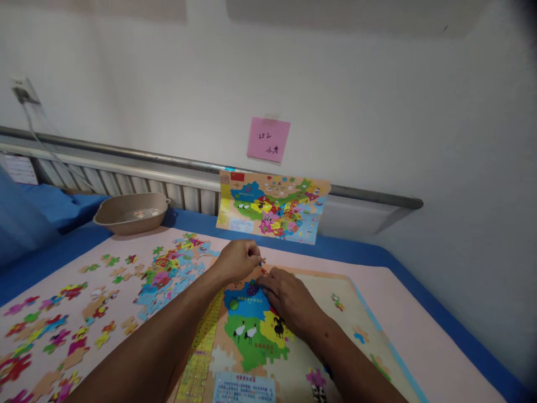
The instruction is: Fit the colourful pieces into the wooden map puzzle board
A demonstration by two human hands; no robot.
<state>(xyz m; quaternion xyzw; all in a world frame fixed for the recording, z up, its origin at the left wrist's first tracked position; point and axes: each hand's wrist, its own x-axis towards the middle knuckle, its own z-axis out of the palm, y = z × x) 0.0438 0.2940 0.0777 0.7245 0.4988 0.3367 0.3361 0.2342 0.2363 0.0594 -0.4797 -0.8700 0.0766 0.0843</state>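
My left hand (240, 261) is pinched shut on a small puzzle piece (262, 261) above the top edge of the puzzle board. Beside it, my right hand (289, 295) rests its fingertips on the partly filled jigsaw puzzle (247, 313), by the purple grapes picture. Its fingers are bent but not gripping anything visible, and its thumb is hidden. Joined pieces form a blue, green and yellow map area with two white cranes and a dark ram. A panda piece (318, 386) lies on the bare part of the board, partly behind my right forearm.
Many loose pieces (69, 319) and a joined cluster (170, 268) spread over the pink table top at left. A beige basin (132, 214) with a few pieces stands at the back left. A reference map picture (272, 207) hangs from the metal rail (373, 196), below a pink note (268, 139).
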